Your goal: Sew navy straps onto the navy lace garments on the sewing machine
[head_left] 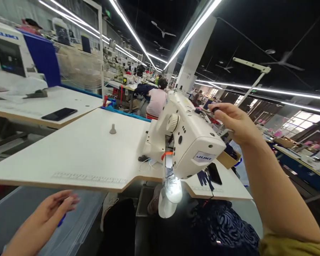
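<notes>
My right hand (230, 119) is raised behind the head of a white sewing machine (194, 142). Its thumb and fingers close on a small dark round piece (215, 109), whose kind I cannot make out. Lower left, below the tabletop's front edge, my left hand (46, 217) has curled, slightly blurred fingers. A bit of blue (61, 220) shows under its palm, over a translucent plastic sheet or bin (85, 209). The machine's lamp (173, 190) glows near the needle area, and an orange band (166, 154) sits beside it.
A grey cone-shaped piece (112, 129) stands on the white tabletop (90, 153). Right of the machine are a phone (214, 173), navy strips (205, 179) and a cardboard box (228, 158). Dark patterned fabric (229, 224) hangs below. Another phone (59, 113) lies on the neighbouring table.
</notes>
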The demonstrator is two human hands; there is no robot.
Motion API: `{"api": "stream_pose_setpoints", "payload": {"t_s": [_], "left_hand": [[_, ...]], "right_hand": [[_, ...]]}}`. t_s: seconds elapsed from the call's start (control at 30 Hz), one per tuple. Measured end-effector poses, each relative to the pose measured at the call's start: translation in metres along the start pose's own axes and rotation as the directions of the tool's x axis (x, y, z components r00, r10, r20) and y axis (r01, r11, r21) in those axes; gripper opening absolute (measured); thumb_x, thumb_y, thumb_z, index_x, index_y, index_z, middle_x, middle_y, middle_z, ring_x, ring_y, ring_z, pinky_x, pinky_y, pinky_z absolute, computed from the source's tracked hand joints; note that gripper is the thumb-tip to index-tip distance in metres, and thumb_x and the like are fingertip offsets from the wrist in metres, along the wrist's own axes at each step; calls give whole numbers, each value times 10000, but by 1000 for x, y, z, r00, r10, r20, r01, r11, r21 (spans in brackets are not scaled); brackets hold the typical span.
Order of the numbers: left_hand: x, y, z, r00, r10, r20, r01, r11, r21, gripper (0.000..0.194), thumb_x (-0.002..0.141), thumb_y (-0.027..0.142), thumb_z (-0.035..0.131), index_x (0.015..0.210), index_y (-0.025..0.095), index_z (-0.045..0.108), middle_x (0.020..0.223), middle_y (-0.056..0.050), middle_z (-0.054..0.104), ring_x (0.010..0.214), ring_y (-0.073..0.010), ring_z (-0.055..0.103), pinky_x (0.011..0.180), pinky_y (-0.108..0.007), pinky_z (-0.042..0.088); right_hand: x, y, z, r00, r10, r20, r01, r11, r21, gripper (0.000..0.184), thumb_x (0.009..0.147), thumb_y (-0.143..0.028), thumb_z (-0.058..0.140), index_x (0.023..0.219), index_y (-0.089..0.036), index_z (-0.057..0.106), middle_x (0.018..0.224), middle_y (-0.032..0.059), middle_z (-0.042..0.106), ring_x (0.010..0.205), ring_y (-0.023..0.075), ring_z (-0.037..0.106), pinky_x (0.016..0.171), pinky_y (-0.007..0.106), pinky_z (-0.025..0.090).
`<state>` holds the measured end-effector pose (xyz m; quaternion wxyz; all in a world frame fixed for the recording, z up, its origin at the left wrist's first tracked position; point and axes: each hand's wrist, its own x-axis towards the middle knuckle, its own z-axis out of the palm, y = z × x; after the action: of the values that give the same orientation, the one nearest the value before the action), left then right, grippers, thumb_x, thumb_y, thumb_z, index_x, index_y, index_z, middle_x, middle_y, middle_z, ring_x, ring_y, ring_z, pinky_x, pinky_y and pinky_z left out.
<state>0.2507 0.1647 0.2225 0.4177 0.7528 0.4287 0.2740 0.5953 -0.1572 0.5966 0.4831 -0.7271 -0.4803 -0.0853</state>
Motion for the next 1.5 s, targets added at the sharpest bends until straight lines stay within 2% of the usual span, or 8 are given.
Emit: {"api": "stream_pose_setpoints", "payload": {"t_s": [0.13,0.27,0.53,0.73,0.9,1.13,1.37,1.5], "left_hand": [[27,85,28,974,118,191,-133,989,63,505,756,674,439,1048,278,550,947,-11,733,854,-220,699,725,-310,529],[61,113,69,960,209,187,-228,970,86,470,770,618,438,986,229,590,891,-46,717,834,-218,673,690,-283,495],[92,100,101,969,227,97,-241,956,166,413,823,526,400,965,174,563,876,-90,675,761,-206,633,692,-326,483],[84,93,99,967,239,87,-252,951,181,576,806,631,336,1068,159,538,865,-123,673,708,-244,646,556,-299,478],[85,92,100,961,266,72,-275,943,185,543,795,625,368,1024,171,557,788,-95,668,667,-236,641,540,-289,478],[88,87,105,956,294,2,-288,933,214,521,789,611,361,1002,183,566,995,-121,640,781,-238,638,640,-316,499],[91,80,110,946,321,39,-320,916,242,580,801,614,335,1041,142,573,1122,-158,571,803,-244,637,708,-356,512],[93,78,112,939,339,58,-342,903,259,590,806,607,315,1042,132,573,1116,-162,570,859,-271,633,758,-376,498]], "right_hand": [[32,3,10,983,-70,169,86,992,-95,250,826,-361,617,1036,-232,660,1096,33,678,976,172,610,911,358,463],[49,5,20,949,-81,305,169,946,-277,241,828,-290,592,1038,-218,685,1061,32,693,912,182,623,882,359,465],[49,14,38,920,-377,104,386,833,-396,227,869,-210,528,1032,-198,685,1028,60,668,882,179,624,832,313,467],[57,13,27,919,-390,-50,328,830,-452,236,886,-172,501,1048,-203,670,1019,72,666,924,195,624,833,320,481],[55,14,21,915,-331,230,402,713,-575,269,915,-173,477,1094,-181,678,1102,94,682,1025,234,608,909,378,467],[48,16,21,872,-404,276,484,634,-603,249,912,-169,496,1062,-132,692,1062,136,692,986,241,604,905,410,470],[65,-7,3,818,-178,546,468,758,-455,249,913,-185,452,1011,-213,679,1037,50,675,930,173,618,842,314,488],[86,-14,12,899,-101,427,386,644,-660,325,857,-65,384,1031,-189,629,1084,78,656,976,209,607,836,330,471]]}}
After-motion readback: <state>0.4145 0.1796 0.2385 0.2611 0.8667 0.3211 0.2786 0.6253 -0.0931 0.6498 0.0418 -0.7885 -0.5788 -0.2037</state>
